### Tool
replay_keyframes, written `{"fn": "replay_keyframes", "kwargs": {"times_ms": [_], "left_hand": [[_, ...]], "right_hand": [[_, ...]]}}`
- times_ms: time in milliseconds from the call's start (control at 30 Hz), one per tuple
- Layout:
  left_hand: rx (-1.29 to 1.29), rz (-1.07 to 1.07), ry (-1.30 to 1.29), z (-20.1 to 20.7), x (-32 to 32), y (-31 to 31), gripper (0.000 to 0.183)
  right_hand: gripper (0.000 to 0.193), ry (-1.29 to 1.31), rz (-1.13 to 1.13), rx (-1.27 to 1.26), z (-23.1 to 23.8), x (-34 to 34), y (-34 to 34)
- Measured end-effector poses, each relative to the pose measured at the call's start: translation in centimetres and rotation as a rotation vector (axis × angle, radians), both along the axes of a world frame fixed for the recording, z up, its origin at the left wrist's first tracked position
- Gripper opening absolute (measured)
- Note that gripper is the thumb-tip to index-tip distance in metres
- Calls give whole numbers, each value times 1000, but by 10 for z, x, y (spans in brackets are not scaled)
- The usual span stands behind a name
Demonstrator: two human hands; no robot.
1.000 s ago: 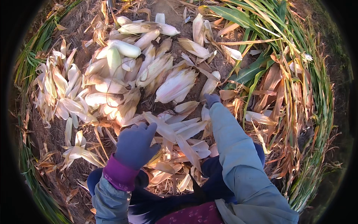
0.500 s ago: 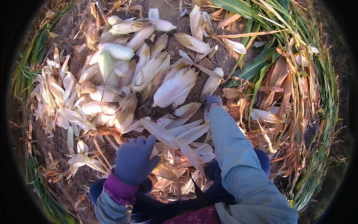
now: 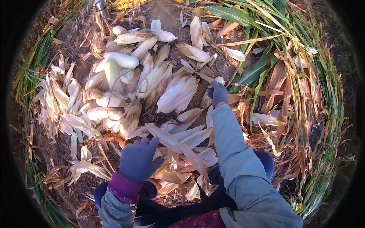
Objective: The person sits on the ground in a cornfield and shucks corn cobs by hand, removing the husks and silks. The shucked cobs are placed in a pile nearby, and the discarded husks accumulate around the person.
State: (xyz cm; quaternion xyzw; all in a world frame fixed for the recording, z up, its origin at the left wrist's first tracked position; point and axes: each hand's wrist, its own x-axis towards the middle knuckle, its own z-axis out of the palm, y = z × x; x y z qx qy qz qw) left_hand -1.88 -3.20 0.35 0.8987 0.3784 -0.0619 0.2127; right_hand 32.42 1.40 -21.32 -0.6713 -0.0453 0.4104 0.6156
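Note:
My right hand (image 3: 217, 93), in a grey-blue glove, is stretched forward and closed over an ear of corn in pale husk (image 3: 220, 79). Its whitish end shows beyond the fingers; the hand hides most of the rest. My left hand (image 3: 137, 160), gloved alike, hovers empty near my knees, thumb held out from loosely bent fingers. Loose husk leaves (image 3: 192, 138) lie between the two hands. Ahead of them is a heap of ears in husk (image 3: 154, 79), with one thick, pinkish-streaked ear (image 3: 178, 95) on its near right side.
Peeled-back husks (image 3: 62, 98) are piled at the left. Green and dry corn stalks (image 3: 281, 79) lie along the right side. At the far left stand a metal flask (image 3: 101, 8) and some yellow ears (image 3: 127, 4). My bent legs are close below the hands.
My right hand has moved forward from the near end of the husked ear and now covers most of it. The left hand has stayed nearly still. The view has tilted slightly up.

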Motion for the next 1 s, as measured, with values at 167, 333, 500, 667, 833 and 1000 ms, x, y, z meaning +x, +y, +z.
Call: {"fn": "replay_keyframes", "kwargs": {"times_ms": [167, 333, 500, 667, 833, 1000], "left_hand": [[-35, -19, 53, -2, -2, 0, 54], [-37, -15, 56, -2, 1, -1, 51], [-84, -37, 119, -7, 13, 6, 54], [-58, -40, 89, -10, 14, 7, 53], [-67, -51, 103, -12, 15, 9, 52], [-53, -41, 73, -10, 11, 7, 52]], "right_hand": [[56, -436, 127, -486, -164, 49, -47], [75, -459, 207, -660, -115, 9, -46], [74, -575, 127, -808, -104, -4, -27], [69, -482, 253, -911, -94, -1, -16], [32, 236, 9, -140, -90, 10, -23], [10, 413, -165, 254, -78, -12, -35]]}}
